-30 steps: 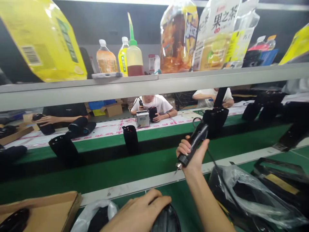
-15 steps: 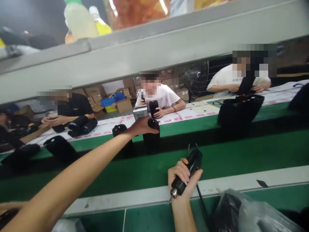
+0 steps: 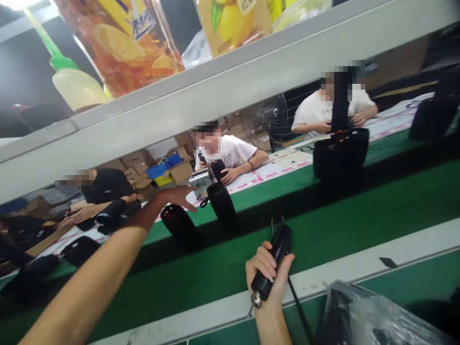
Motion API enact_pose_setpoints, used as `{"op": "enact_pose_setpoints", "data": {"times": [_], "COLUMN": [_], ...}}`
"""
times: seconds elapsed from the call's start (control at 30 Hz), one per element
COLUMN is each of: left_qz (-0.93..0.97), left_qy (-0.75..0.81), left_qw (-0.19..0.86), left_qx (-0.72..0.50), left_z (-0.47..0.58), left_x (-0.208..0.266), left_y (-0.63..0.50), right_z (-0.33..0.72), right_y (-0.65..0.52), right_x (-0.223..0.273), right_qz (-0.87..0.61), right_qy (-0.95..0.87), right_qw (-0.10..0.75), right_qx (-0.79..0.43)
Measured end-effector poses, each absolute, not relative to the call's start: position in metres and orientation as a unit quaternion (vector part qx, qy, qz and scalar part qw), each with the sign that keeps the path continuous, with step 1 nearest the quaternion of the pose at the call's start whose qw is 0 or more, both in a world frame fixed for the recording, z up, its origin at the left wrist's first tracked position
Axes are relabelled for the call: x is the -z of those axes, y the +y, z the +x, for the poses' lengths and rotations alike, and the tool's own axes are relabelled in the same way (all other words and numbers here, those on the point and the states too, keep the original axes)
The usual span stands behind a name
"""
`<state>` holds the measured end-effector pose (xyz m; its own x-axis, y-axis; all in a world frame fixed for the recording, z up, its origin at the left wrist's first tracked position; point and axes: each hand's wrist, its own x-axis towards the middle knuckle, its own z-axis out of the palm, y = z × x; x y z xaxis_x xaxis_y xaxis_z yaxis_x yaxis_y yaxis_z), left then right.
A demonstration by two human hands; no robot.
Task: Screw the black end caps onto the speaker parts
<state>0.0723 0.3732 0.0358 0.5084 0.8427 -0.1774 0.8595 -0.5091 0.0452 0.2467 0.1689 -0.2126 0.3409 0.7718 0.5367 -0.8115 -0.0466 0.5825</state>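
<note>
- Reaching my left hand [image 3: 176, 195] out over the green belt [image 3: 323, 230], fingers spread and empty, just short of the black cylinder [image 3: 223, 207] standing upright on it.
- My right hand [image 3: 268, 275] is wrapped tight round the electric screwdriver [image 3: 271, 263], bit down, nearer me than the cylinder.
- Best, I judge, to keep clear of the second cylinder [image 3: 179, 225] just left of it and keep the bit off the belt.

Black cylinders [image 3: 223, 207] stand on the green conveyor belt [image 3: 359, 211].
</note>
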Motion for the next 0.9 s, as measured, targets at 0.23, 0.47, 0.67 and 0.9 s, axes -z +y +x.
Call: {"op": "enact_pose_setpoints", "data": {"times": [0.23, 0.47, 0.67, 0.9], "left_qz": [0.834, 0.846, 0.846, 0.792], "left_qy": [0.534, 0.529, 0.533, 0.596], "left_qw": [0.043, -0.004, 0.001, 0.119], "left_qx": [0.133, 0.066, 0.014, 0.055], "left_z": [0.009, 0.025, 0.011, 0.027], "left_x": [-0.007, -0.020, -0.046, 0.004], "left_y": [0.353, 0.292, 0.125, -0.003], "right_z": [0.244, 0.248, 0.248, 0.246], "right_y": [0.169, 0.170, 0.176, 0.174], "right_x": [0.215, 0.218, 0.228, 0.232], "right_qz": [0.412, 0.432, 0.435, 0.412], "right_qy": [-0.039, -0.049, 0.042, 0.200], "right_qw": [0.687, 0.679, 0.637, 0.582], "right_qx": [-0.598, -0.591, -0.635, -0.672]}}
